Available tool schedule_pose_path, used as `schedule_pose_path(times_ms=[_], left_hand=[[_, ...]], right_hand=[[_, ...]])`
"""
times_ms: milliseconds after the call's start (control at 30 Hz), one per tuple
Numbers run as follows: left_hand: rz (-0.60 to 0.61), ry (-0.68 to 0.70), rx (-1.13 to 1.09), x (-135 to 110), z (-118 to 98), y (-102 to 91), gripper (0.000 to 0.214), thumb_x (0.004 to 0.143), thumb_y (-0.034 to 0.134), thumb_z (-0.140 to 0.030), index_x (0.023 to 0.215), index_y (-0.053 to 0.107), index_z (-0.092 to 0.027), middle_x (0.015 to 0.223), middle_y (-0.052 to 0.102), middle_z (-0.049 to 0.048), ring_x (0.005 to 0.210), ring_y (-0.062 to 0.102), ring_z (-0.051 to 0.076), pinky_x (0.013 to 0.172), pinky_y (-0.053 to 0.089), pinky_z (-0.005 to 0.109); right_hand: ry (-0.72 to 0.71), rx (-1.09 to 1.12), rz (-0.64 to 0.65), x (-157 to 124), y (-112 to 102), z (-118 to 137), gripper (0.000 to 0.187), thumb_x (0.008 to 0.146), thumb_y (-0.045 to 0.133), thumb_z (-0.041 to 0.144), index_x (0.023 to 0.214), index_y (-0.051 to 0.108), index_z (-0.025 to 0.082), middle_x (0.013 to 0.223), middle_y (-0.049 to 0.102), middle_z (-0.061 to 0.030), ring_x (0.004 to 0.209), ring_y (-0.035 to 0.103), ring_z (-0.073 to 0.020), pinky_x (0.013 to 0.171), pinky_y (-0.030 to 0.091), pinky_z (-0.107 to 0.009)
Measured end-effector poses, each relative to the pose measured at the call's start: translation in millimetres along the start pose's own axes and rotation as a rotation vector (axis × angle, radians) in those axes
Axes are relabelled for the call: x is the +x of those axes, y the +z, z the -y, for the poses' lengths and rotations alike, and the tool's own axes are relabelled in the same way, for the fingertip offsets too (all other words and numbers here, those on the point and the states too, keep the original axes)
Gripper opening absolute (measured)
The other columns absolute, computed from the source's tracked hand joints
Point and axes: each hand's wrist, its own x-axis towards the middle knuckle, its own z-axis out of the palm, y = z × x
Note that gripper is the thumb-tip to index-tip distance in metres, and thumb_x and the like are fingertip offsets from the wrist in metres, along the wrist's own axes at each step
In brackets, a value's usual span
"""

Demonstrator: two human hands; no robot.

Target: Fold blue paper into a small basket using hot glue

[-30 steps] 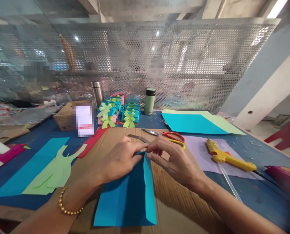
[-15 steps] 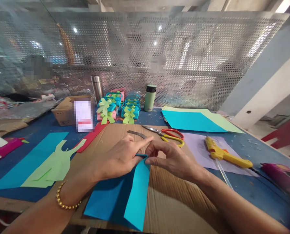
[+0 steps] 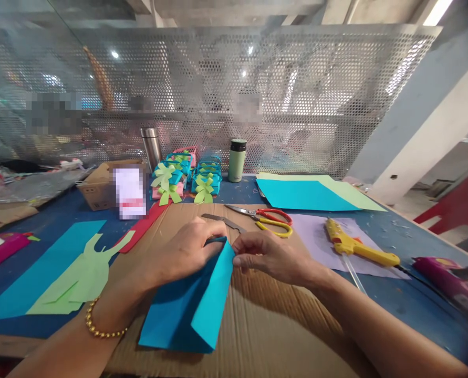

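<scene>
A folded sheet of blue paper [image 3: 211, 294] lies over the cardboard, its right side standing up along a crease. My left hand [image 3: 186, 249] is closed on its far end, thumb inside the fold and fingers curled over the edge. At the upper right corner of that paper, my right hand [image 3: 267, 257] has its thumb and forefinger pressed together at the edge. Just beyond the hands are a thin grey metal strip [image 3: 222, 219] and scissors [image 3: 263, 216] with red and yellow handles.
Cardboard [image 3: 281, 325] covers the table's middle. A yellow glue gun [image 3: 352, 247] rests on purple paper [image 3: 308, 231] at right. Small blue and pink paper baskets [image 3: 205, 181], a green tumbler [image 3: 237, 160] and a steel flask [image 3: 151, 147] stand behind. Green paper cutouts [image 3: 87, 273] lie left.
My left forefinger, stretched out before, is now curled in. The blue paper's right flap has swung and its near end has lifted away from the table's front edge. The view has shifted slightly.
</scene>
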Motion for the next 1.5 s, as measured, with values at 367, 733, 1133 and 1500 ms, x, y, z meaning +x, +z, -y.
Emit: schedule_pose_path(times_ms=[367,733,1133,1500], left_hand=[[0.100,-0.057,0.088,-7.0,-6.2,6.3,0.015,0.095,0.053,-0.022,0.107,0.062,-0.022,0.102,0.065,0.0057,0.105,0.055,0.026,0.085,0.045,0.039],[0.155,0.043,0.063,3.6,-7.6,22.9,0.047,0.086,0.052,-0.018,0.132,0.044,-0.018,0.101,0.069,0.0082,0.091,0.063,0.025,0.074,0.045,0.033],[0.401,-0.030,-0.061,15.1,-11.4,-42.6,0.030,0.084,0.063,-0.036,0.107,0.073,-0.020,0.092,0.069,0.0035,0.075,0.055,0.017,0.063,0.036,0.026],[0.347,-0.124,0.087,35.8,-19.4,-17.4,0.035,0.076,0.062,-0.036,0.053,0.042,-0.018,0.051,0.030,-0.0058,0.050,0.023,0.009,0.050,0.015,0.031]], right_hand=[[-0.190,-0.322,-0.356,-3.6,-6.3,28.8,0.022,0.097,0.055,0.029,0.087,0.071,0.018,0.082,0.070,-0.0028,0.076,0.061,-0.0141,0.067,0.045,-0.025],[-0.045,-0.827,-0.202,-0.3,6.1,60.5,0.008,0.082,0.068,0.013,0.075,0.069,0.017,0.075,0.069,-0.0007,0.063,0.057,-0.0117,0.057,0.030,-0.025],[-0.146,-0.776,-0.137,-22.5,-23.3,64.9,0.015,0.091,0.058,0.012,0.085,0.071,0.017,0.083,0.072,-0.0014,0.073,0.061,-0.0125,0.067,0.038,-0.024],[-0.123,-0.807,-0.096,-35.0,-45.5,40.6,0.015,0.092,0.059,0.014,0.083,0.070,0.017,0.082,0.072,-0.0020,0.072,0.061,-0.0130,0.066,0.040,-0.025]])
